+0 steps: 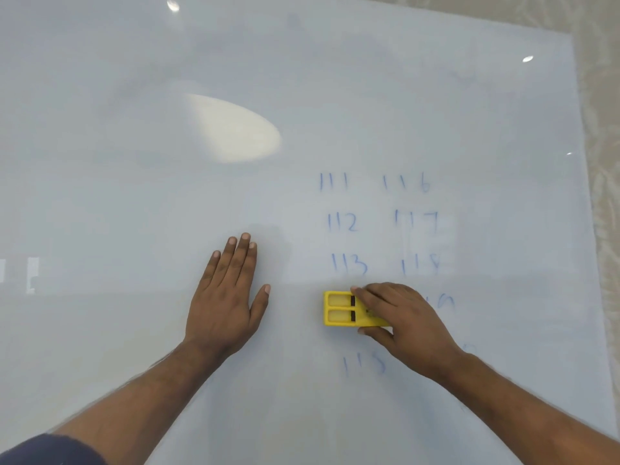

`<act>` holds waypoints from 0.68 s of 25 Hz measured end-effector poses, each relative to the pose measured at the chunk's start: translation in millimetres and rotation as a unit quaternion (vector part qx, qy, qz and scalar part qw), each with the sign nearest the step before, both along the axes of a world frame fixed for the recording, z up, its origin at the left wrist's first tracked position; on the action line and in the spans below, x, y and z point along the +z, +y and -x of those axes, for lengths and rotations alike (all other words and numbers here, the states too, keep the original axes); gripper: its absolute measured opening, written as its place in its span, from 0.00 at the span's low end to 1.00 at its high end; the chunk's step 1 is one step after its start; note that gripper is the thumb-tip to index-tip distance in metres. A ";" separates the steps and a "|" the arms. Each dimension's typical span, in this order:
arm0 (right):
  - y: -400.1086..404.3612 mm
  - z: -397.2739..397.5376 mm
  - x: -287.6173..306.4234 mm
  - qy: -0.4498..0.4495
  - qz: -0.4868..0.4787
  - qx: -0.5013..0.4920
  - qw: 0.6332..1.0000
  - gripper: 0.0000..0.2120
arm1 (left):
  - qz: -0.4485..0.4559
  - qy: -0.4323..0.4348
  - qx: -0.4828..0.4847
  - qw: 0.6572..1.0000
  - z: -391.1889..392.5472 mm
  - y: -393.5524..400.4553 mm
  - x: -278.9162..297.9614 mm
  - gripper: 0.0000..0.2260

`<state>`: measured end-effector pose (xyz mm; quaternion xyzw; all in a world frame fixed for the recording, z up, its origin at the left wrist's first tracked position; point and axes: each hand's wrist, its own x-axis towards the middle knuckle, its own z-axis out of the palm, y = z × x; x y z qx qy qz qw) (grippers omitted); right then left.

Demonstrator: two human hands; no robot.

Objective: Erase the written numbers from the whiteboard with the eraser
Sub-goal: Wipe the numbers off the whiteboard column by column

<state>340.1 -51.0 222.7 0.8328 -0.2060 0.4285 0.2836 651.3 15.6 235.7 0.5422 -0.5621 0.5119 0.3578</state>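
A large whiteboard fills the view. Blue numbers are written on its right half in two columns: 111, 112, 113 and a faint 115 on the left, 116, 117, 118 and part of 119 on the right. My right hand is shut on a yellow eraser, pressed to the board below 113; it covers whatever is written there. My left hand lies flat on the board with fingers apart, left of the eraser.
The board's right edge runs down beside a pale patterned wall. Light glare shows on the upper middle of the board. A dark sleeve is at the bottom left.
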 end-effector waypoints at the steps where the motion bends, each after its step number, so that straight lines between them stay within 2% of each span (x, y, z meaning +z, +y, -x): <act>1: -0.2 1.3 10.5 -0.005 0.006 -0.003 1.000 0.27 | 0.003 -0.002 0.000 1.000 4.6 -1.9 10.6 0.31; 12: 2.7 -1.3 130.3 -0.044 0.085 -0.017 0.995 0.28 | 0.041 -0.011 0.000 0.999 42.1 -20.4 99.4 0.31; 17: -3.3 -7.5 173.6 -0.043 0.086 -0.005 0.995 0.28 | 0.041 -0.013 0.005 0.999 47.0 -31.2 121.4 0.31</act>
